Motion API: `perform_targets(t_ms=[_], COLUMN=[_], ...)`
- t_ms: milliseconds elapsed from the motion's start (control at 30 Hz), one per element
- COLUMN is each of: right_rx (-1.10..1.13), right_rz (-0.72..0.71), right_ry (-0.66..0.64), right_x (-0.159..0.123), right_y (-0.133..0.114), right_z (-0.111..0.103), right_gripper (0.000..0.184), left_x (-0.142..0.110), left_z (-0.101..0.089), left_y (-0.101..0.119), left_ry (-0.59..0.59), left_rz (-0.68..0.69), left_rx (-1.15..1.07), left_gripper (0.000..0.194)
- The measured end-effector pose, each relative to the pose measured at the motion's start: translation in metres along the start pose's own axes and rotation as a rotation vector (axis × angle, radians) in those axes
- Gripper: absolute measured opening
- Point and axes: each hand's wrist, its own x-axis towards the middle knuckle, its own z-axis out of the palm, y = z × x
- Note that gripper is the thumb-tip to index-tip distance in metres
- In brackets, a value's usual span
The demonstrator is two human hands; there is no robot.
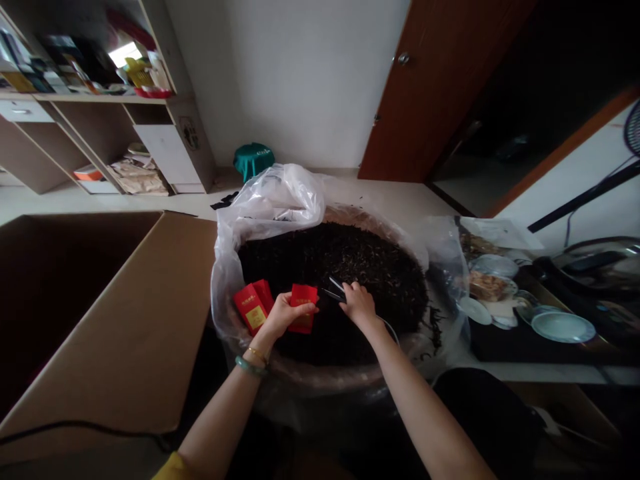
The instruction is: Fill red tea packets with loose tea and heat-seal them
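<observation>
Red packet (303, 293) is sitting inside the left hand's (284, 313) pinch, above the near-left part of a plastic-lined basket (325, 379). The thumb is pressing across its front; the other fingers are mostly hiding behind it. Its upper end is showing above the thumb, so this hold is apparently steadying it while leaving that end clear. Just to its right, the right hand (359, 307) is pinching a black tool (337, 284), whose two slim prongs are parting and pointing toward the packet, near it but seemingly not touching. More red packets (250, 310) are lying by the basket's left edge, presumably for easy reach. Dark leaves (360, 260) are spreading to its far edge, where the plastic liner (295, 190) is bunching up, perhaps to contain them.
</observation>
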Motion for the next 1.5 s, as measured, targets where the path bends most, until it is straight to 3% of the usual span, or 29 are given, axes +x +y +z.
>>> perform_targets(t_ms=[100, 200, 300, 400, 533, 700, 833, 1000, 1167, 1500], right_rx=[0.063, 0.275, 0.610, 0.805, 0.712, 0.607, 0.577, 0.625, 0.647, 0.650], right_rz=[-0.004, -0.030, -0.174, -0.396, -0.544, -0.535, -0.499, -0.502, -0.478, -0.494], right_ry=[0.022, 0.121, 0.233, 0.170, 0.060, 0.115, 0.154, 0.094, 0.148, 0.154], right_x=[0.004, 0.008, 0.005, -0.005, -0.019, -0.025, -0.027, -0.027, -0.028, -0.029], right_y=[0.003, 0.016, 0.029, 0.026, 0.002, -0.020, -0.019, -0.015, -0.017, -0.019], right_z=[0.004, 0.004, -0.007, -0.029, -0.056, -0.065, -0.063, -0.060, -0.057, -0.059], right_gripper=[0.039, 0.037, 0.039, 0.044, 0.040, 0.027, 0.027, 0.040, 0.027, 0.023], left_x=[0.001, 0.003, 0.005, 0.005, 0.003, 0.001, 0.003, 0.003, 0.003, 0.001], left_z=[-0.001, -0.003, -0.004, -0.004, -0.004, -0.004, -0.005, -0.006, -0.005, -0.004], left_y=[-0.003, -0.005, -0.006, -0.006, -0.005, -0.005, -0.006, -0.007, -0.007, -0.004], left_ry=[0.032, 0.067, 0.074, 0.052, -0.003, -0.013, -0.027, -0.044, -0.021, -0.024], left_rz=[0.011, 0.031, 0.042, 0.035, 0.027, 0.009, -0.006, 0.057, 0.003, 0.013], left_rx=[0.025, 0.041, 0.058, 0.063, 0.083, 0.090, 0.083, 0.094, 0.090, 0.102], left_gripper=[0.050, 0.047, 0.046, 0.045, 0.042, 0.039, 0.039, 0.043, 0.040, 0.039])
